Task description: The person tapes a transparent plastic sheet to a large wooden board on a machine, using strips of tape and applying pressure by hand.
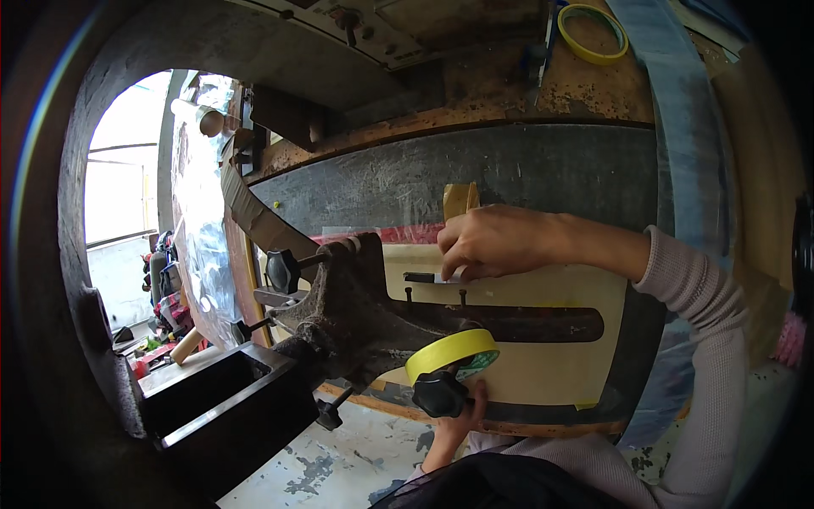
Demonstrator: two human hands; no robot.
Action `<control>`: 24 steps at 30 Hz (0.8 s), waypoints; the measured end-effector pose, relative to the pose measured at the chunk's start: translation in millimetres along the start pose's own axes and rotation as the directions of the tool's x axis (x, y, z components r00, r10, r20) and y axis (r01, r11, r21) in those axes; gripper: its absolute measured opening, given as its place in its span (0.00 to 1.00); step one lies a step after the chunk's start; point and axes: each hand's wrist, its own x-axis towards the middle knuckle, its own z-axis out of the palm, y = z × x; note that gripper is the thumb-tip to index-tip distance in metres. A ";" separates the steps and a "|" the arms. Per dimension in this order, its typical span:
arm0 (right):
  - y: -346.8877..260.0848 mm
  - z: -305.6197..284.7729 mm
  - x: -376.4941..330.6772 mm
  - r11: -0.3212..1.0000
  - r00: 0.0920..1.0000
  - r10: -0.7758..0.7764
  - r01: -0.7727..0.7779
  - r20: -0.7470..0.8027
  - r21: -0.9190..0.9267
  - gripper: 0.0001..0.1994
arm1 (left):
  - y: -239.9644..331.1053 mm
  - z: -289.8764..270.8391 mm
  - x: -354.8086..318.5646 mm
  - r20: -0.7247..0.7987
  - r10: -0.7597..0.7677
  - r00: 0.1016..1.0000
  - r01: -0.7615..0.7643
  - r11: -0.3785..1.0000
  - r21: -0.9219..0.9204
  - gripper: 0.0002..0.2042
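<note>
My right hand (496, 244) reaches in from the right over a cream-coloured sheet (543, 373). Its fingertips are pinched on a small pale, clear-looking strip (443, 278), beside a short black bar (419, 276). My left hand (458, 427) is at the sheet's near edge, partly hidden behind a black star-shaped knob (440, 394) and a yellow tape roll (452, 355). One of its fingers points up by the sheet; what the others do is hidden. The tape roll rests against a dark metal machine arm (348, 314) that extends over the sheet.
The sheet lies on a dark board (560, 165) with a red strip (381, 234) along its far side. A brown tape piece (459, 200) stands past my right hand. Another yellow tape roll (593, 36) lies far right. The machine's frame (229, 394) and knobs crowd the left.
</note>
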 end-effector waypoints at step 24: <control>-5.2 9.4 12.1 0.985 0.992 0.113 -0.105 0.053 -0.138 0.14 | 0.8 0.8 0.8 -0.009 -0.014 1.000 0.014 0.999 -0.041 0.25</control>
